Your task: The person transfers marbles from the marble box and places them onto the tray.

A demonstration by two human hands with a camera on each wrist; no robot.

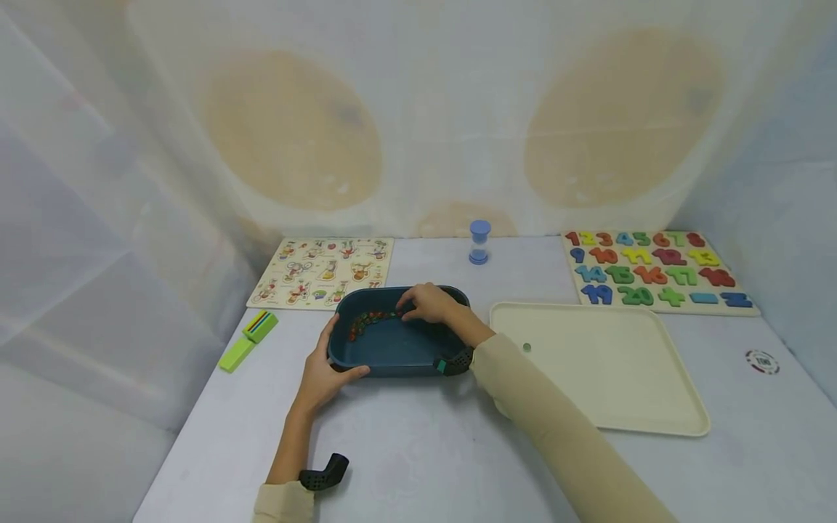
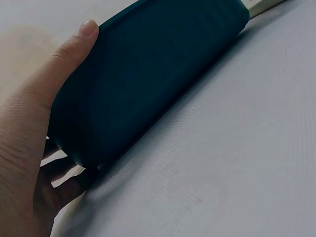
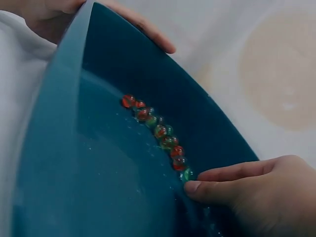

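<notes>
A dark teal plastic basin (image 1: pixel 392 356) stands on the table, with red and green glass marbles (image 3: pixel 160 131) lined up along the foot of its far wall. My left hand (image 1: pixel 325 374) grips the basin's left end, thumb along the near side and fingers around the end wall. Inside the basin, my right hand (image 1: pixel 428 303) has its thumb and forefinger at a green marble (image 3: pixel 187 175) at the end of the row, and pinches it. To the right, one small green marble (image 1: pixel 527 347) lies on a cream tray (image 1: pixel 608 370).
Behind the basin are a picture puzzle board (image 1: pixel 307 254), a blue sand timer (image 1: pixel 479 243) and a number puzzle board (image 1: pixel 628 290). A green case with colored strips (image 1: pixel 260 327) lies at left. A round token (image 1: pixel 762 362) is at far right.
</notes>
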